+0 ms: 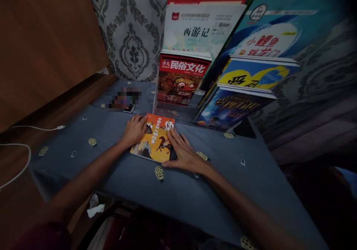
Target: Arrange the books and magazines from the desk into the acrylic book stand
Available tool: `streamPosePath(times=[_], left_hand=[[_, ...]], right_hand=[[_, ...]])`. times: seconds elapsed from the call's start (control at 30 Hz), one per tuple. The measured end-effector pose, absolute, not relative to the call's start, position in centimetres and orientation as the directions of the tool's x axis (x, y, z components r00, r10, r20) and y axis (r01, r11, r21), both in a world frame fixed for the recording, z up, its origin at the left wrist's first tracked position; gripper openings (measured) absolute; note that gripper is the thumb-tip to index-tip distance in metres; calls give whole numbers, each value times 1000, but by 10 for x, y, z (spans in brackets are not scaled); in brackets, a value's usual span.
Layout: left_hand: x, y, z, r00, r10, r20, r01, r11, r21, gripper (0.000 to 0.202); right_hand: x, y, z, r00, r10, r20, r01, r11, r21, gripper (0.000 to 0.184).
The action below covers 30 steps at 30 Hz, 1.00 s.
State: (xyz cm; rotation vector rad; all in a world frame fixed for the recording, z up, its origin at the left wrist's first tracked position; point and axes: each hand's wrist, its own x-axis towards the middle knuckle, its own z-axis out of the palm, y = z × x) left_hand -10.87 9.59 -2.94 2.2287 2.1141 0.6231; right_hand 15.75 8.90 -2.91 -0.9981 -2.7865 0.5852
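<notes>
A paperback book (154, 140) with an orange and yellow cover, a horse and robed figures lies face up on the blue tablecloth (217, 190). My left hand (135, 130) holds its left edge, with the fingers bent and close together near the upper left corner. On the other side, my right hand (182, 149) grips the right edge. Its fingers reach onto the cover and its thumb sits by the lower right corner. Parts of the fingertips are hidden at the book's edges.
A clear stand (174, 111) behind holds several upright books, among them a red-topped one (182, 81) and a dark blue one (231, 107). A blurred-out item (124, 98) lies back left. White cables (39, 127) run along the left; a wooden panel (47, 45) rises there.
</notes>
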Motion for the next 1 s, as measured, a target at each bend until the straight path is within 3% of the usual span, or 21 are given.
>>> streamPosePath(times=[0.2, 0.43, 0.63, 0.77, 0.9, 1.0], left_hand=[[-99, 76, -21, 4, 980, 199, 980, -43, 195, 44], [-78, 17, -24, 159, 965, 208, 973, -189, 132, 54], [-46, -15, -23, 344, 925, 162, 887, -377, 268, 51], [-45, -20, -19, 390, 910, 139, 837, -414, 358, 48], [-58, -19, -16, 424, 898, 118, 831, -437, 344, 48], [-77, -9, -18, 357, 927, 118, 866, -376, 330, 47]], right_hand=[[155, 87, -28, -763, 646, -22, 596, 690, -411, 130], [154, 89, -34, -767, 640, 41, 568, 708, -420, 129], [158, 91, -41, -771, 632, 72, 546, 716, -436, 126], [160, 91, -42, -777, 623, 84, 535, 725, -433, 120], [158, 89, -38, -766, 640, 64, 558, 711, -428, 122], [157, 88, -34, -757, 653, 36, 575, 691, -439, 127]])
